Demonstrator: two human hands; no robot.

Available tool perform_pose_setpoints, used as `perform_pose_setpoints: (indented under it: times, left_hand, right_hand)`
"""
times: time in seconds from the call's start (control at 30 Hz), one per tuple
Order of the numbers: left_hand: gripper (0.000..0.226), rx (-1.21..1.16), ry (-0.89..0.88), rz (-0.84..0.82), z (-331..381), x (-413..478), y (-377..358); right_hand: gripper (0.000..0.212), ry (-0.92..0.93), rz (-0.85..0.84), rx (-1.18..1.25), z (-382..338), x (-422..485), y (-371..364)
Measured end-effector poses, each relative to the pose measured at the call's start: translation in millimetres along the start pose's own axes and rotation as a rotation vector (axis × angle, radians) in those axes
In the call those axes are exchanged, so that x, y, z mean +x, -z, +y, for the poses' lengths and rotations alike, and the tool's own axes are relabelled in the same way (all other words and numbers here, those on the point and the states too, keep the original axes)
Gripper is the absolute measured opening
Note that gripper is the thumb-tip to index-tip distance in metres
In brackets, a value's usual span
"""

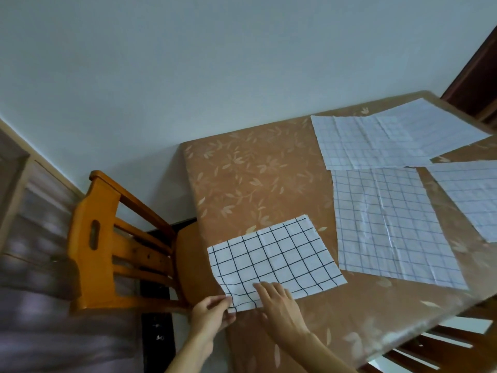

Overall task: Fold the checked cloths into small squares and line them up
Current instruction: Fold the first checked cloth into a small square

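My left grip (pixel 211 313) pinches the checked cloth (pixel 274 254), my right grip (pixel 279 302) lies flat beside it; a crooked pull would wrinkle it.

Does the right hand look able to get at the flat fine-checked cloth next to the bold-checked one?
Probably yes. The right hand lies flat on the bold-checked cloth, holding nothing, and only bare table separates it from the fine-checked cloth.
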State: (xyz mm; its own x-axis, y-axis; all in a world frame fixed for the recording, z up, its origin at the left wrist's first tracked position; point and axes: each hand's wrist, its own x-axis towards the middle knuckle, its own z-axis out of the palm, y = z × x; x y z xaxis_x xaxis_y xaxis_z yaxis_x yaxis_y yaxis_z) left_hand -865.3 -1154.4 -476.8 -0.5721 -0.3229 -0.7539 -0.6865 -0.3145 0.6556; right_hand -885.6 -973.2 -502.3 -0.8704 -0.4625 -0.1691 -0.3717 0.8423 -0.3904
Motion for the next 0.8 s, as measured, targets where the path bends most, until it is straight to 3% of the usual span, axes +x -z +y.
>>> perform_pose_setpoints:
  times: [0.1,0.17,0.23,0.47,0.57,0.63,0.67,0.8]
  left_hand:
    - [0.013,-0.06,-0.006,-0.113,3.8,-21.2,-8.3]
    - [0.012,-0.093,-0.026,-0.168,5.1,-29.2,-11.3]
    - [0.012,-0.09,-0.045,-0.191,6.7,-32.8,-10.5]
    - [0.019,0.203,-0.185,-0.01,-4.9,6.4,31.6]
    - [0.04,0.241,-0.311,-0.018,-2.2,18.3,40.5]
    - [0.068,0.305,-0.454,-0.067,5.4,19.8,42.2]
    - [0.075,0.343,-0.52,-0.086,9.1,21.9,44.1]
    - [0.061,0.53,-0.639,-0.097,15.1,35.9,55.7]
  right_hand:
    - [0.05,-0.084,0.139,-0.006,3.0,-2.1,5.5]
    - [0.038,-0.111,0.151,0.053,9.0,-5.0,11.1]
    - [0.041,-0.133,0.116,0.112,16.9,-7.1,14.2]
    - [0.013,-0.043,0.188,0.453,21.4,-16.0,41.6]
    - [0.031,-0.042,0.172,0.575,21.4,-23.9,54.5]
    - [0.014,-0.059,0.124,0.594,22.1,-26.4,57.8]
    - [0.022,-0.055,0.094,0.589,25.2,-26.7,56.3]
    - [0.037,-0.048,0.045,0.612,30.9,-26.8,56.6]
